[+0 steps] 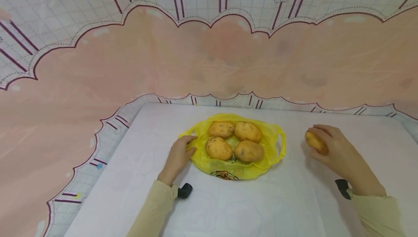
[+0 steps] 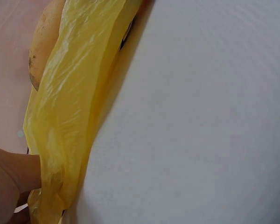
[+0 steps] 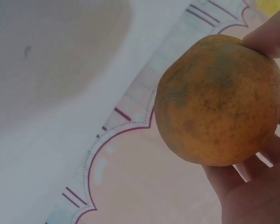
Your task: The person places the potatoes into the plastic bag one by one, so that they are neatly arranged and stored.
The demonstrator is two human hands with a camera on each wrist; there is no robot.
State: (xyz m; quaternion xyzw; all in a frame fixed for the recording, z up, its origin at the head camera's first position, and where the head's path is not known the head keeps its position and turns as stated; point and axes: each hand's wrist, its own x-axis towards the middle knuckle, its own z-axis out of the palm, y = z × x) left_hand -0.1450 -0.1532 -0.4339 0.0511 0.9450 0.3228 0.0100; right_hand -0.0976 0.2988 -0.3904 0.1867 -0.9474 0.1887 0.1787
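Observation:
A yellow plastic bag lies spread open on the table, with several potatoes resting in it. At the bag's left edge my left hand grips the plastic between thumb and fingers; the left wrist view shows the thumb going behind the gathered yellow film. Off to the right of the bag, my right hand holds one more potato just above the table. Up close in the right wrist view, that potato has dark patches, with the thumb on one side and fingers on the other.
A white cloth covers the table. Behind it and along its left side hangs a patterned pink and white curtain. The bag's right handle loop lies loose. Black bands sit at both wrists.

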